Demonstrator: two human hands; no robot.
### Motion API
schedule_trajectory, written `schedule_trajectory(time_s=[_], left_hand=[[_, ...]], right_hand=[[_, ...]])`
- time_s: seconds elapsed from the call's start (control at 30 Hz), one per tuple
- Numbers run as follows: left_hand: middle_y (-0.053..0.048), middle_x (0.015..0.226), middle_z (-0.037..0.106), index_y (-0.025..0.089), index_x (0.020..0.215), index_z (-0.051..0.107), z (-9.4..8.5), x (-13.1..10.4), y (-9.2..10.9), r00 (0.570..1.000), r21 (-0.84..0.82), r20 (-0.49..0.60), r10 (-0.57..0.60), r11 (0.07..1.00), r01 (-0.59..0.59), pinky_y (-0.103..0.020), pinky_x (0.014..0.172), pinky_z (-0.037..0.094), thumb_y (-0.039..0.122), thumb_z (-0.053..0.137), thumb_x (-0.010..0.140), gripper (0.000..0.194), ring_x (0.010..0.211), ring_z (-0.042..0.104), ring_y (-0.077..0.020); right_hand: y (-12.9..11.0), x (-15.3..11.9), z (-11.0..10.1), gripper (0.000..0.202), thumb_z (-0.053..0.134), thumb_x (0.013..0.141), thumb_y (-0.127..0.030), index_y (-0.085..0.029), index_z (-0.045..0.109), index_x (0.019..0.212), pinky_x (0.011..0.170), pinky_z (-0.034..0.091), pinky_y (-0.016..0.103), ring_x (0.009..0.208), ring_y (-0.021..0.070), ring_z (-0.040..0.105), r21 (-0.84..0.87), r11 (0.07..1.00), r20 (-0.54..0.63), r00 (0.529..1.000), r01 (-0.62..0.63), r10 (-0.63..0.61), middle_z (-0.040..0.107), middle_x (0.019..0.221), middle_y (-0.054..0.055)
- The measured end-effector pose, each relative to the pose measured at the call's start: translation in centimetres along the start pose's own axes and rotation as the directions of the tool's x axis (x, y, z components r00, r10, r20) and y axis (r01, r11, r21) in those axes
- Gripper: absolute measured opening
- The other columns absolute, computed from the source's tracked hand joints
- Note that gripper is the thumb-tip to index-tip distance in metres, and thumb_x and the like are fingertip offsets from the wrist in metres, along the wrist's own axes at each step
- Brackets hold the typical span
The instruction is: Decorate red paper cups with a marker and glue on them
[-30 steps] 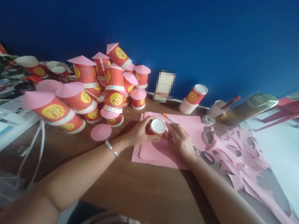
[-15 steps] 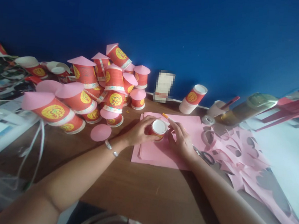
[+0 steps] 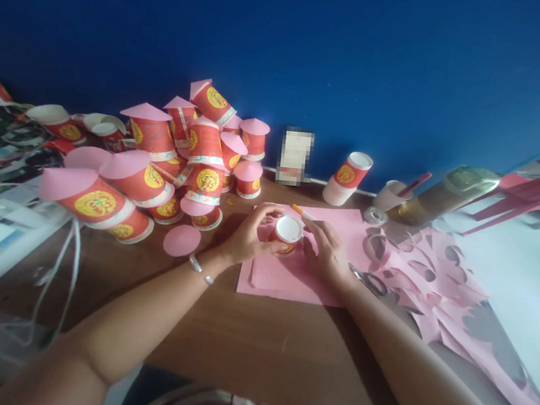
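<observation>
A red paper cup (image 3: pixel 289 229) with a white round end facing up stands on a stack of pink paper (image 3: pixel 301 281). My left hand (image 3: pixel 251 235) curves around its left side, thumb in front and fingers behind, with a gap showing between palm and cup. On the other side, my right hand (image 3: pixel 329 249) holds a slim white pen (image 3: pixel 303 213) with an orange end, close to the cup's rim. A pink paper disc (image 3: pixel 182 240) lies on the table left of the paper. Scissors (image 3: pixel 369 280) lie beside my right wrist.
Red cups with pink cone tops (image 3: pixel 93 196) are piled at the left. Pink paper scraps (image 3: pixel 438 274) cover the right. Stacked cups (image 3: pixel 348 178), a tape roll (image 3: pixel 375 215), a white cup (image 3: pixel 390 196) and a bottle (image 3: pixel 445 192) line the back. A white cable (image 3: pixel 74 261) hangs left.
My left hand has loosened slightly around the cup, its fingers lifting and a gap opening beside the palm. The right hand and pen have hardly moved.
</observation>
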State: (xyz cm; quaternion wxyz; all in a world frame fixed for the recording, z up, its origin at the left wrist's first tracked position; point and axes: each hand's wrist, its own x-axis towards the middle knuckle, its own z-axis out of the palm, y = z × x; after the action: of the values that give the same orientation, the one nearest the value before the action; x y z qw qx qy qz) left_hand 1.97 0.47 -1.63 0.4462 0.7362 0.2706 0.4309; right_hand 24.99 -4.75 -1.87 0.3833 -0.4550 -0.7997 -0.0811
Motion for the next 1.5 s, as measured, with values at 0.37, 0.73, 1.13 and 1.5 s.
schedule_trajectory(time_s=[0.37, 0.73, 1.13, 1.5], left_hand=[[-0.013, 0.135, 0.061, 0.023, 0.130, 0.060, -0.1, 0.3, 0.5, 0.989, 0.118, -0.010, 0.147, 0.982, -0.145, -0.048, 0.105, 0.054, 0.034, 0.087, 0.078, 0.060, 0.127, 0.060, -0.0278], [-0.014, 0.143, 0.059, 0.025, 0.142, 0.056, -0.3, 0.4, 0.8, 0.990, 0.103, 0.022, 0.138, 0.985, -0.139, -0.048, 0.109, 0.051, 0.035, 0.084, 0.081, 0.068, 0.135, 0.055, -0.0295], [-0.014, 0.133, 0.066, 0.024, 0.155, 0.037, 0.2, 0.1, 0.2, 0.997, -0.038, 0.053, -0.052, 0.998, 0.054, -0.050, 0.113, 0.048, 0.032, 0.088, 0.075, 0.095, 0.128, 0.063, -0.0298], [-0.019, 0.143, 0.059, 0.021, 0.155, 0.036, 0.2, 0.2, 1.5, 0.987, 0.031, 0.154, -0.052, 0.998, 0.048, -0.055, 0.119, 0.042, 0.028, 0.085, 0.075, 0.094, 0.137, 0.057, -0.0354]], right_hand=[[0.2, -0.2, 0.2, 0.051, 0.051, 0.102, -0.023, -0.025, 0.044, 0.152, 0.084, 0.059, 0.044, 0.102, 0.0279, 0.068, 0.026, 1.000, 0.019, 1.000, -0.018, 0.018, 0.070, 0.116, 0.013], [0.3, -0.1, 0.2, 0.055, 0.050, 0.099, -0.018, -0.024, 0.042, 0.153, 0.082, 0.060, 0.045, 0.100, 0.0285, 0.068, 0.025, 1.000, 0.015, 1.000, -0.002, 0.002, 0.070, 0.115, 0.014], [-0.4, 0.0, 0.2, 0.045, 0.052, 0.096, -0.013, -0.023, 0.054, 0.140, 0.085, 0.062, 0.047, 0.099, 0.0280, 0.071, 0.167, 0.986, 0.050, 0.999, -0.026, 0.018, 0.072, 0.110, 0.012], [-0.5, 0.3, -0.5, 0.043, 0.049, 0.097, -0.011, -0.024, 0.057, 0.138, 0.086, 0.060, 0.043, 0.100, 0.0247, 0.068, 0.191, 0.981, 0.021, 1.000, -0.014, 0.010, 0.069, 0.109, 0.011]])
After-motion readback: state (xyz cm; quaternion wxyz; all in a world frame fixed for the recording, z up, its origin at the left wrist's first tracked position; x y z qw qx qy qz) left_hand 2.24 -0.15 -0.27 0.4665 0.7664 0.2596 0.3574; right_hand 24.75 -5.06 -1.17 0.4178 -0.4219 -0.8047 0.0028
